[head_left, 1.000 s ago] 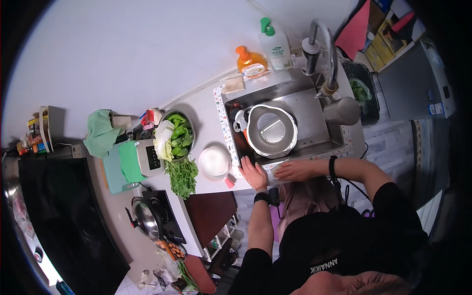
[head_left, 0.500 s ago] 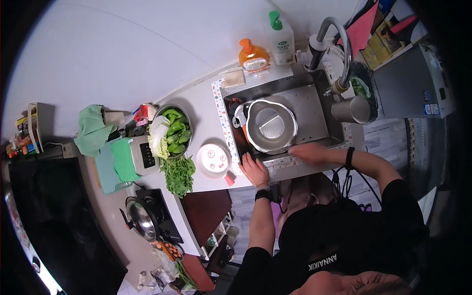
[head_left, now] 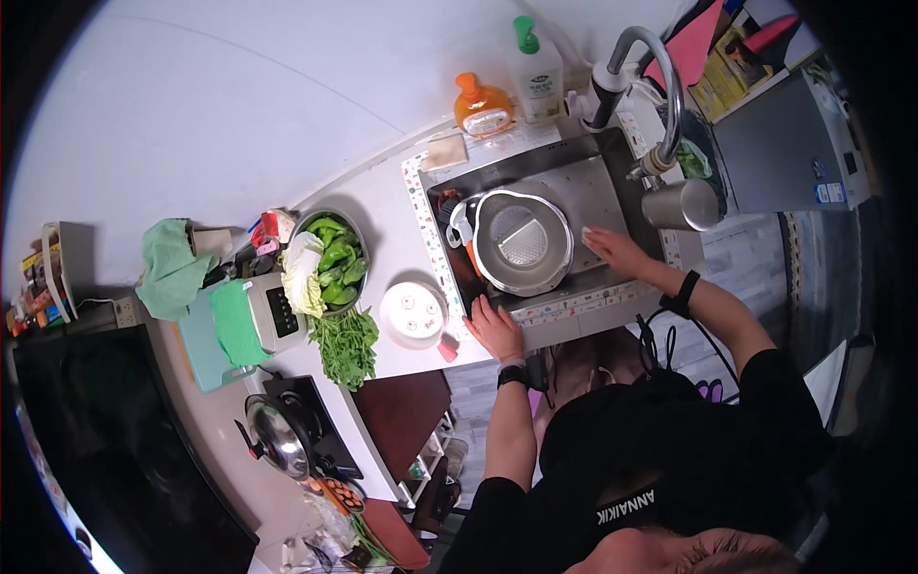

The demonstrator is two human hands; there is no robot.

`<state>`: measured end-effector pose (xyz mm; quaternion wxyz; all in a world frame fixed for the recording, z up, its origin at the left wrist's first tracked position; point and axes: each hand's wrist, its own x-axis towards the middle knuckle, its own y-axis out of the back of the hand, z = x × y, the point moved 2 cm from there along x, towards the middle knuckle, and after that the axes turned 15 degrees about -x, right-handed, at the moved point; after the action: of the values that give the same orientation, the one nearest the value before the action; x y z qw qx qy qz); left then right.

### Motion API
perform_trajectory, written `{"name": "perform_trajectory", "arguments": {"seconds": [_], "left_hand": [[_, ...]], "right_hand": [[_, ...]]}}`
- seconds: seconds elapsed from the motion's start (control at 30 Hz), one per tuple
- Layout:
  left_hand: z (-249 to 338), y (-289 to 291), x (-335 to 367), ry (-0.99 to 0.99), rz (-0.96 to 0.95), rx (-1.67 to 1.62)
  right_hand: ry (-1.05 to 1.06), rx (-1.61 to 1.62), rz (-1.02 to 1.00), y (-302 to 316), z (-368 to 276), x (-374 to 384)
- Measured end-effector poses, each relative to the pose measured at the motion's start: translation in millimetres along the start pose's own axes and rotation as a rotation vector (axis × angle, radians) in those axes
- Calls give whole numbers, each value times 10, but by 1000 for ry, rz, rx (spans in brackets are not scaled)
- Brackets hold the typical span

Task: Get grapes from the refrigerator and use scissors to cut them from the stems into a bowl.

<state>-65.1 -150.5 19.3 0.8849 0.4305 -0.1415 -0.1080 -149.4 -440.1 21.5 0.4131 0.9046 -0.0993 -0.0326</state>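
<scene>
My left hand (head_left: 493,329) rests flat on the sink's front left corner, fingers spread and holding nothing. Over the right part of the steel sink (head_left: 612,167), my right hand (head_left: 617,252) is stretched out, palm down, just right of the pot. A small pale spot shows at its fingertips; I cannot tell what it is. Between my hands, the round metal pot (head_left: 521,278) sits in the sink with a perforated strainer (head_left: 524,241) inside. White and orange utensil parts (head_left: 460,228) stick out along the pot's left side.
The faucet (head_left: 672,86) arches over the sink's right side, beside a metal cup (head_left: 681,205). Orange (head_left: 484,108) and white (head_left: 537,86) pump bottles stand behind. Leftward are a small white pan (head_left: 411,314), a bowl of green peppers (head_left: 340,258), cabbage (head_left: 303,271) and leafy greens (head_left: 344,346).
My right hand has moved from the sink's front edge to farther over the basin, right of the pot. My left hand keeps its place. The whole view has shifted slightly.
</scene>
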Motion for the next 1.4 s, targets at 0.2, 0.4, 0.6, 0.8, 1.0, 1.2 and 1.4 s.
{"name": "perform_trajectory", "arguments": {"seconds": [0.2, 0.4, 0.6, 0.8, 1.0, 1.2, 1.4], "left_hand": [[25, 7, 27, -7, -6, 10], [9, 5, 4, 20, -50, 44], [53, -13, -43, -1, -67, 45], [-8, 24, 8, 27, -58, 67], [57, 10, 39, 19, -73, 39], [45, -14, 33, 16, -65, 47], [31, -1, 26, 25, -63, 32]], "right_hand": [[-98, 32, 233, 254, 749, -91], [-311, 127, 544, 742, 1278, 287], [-416, 192, 596, 1188, 1885, 868], [-537, -324, 763, 1171, 1166, 1003], [19, -310, 66, 309, 300, 404], [270, -67, -613, -384, -266, 325], [318, -117, -739, -538, -422, 395]]}}
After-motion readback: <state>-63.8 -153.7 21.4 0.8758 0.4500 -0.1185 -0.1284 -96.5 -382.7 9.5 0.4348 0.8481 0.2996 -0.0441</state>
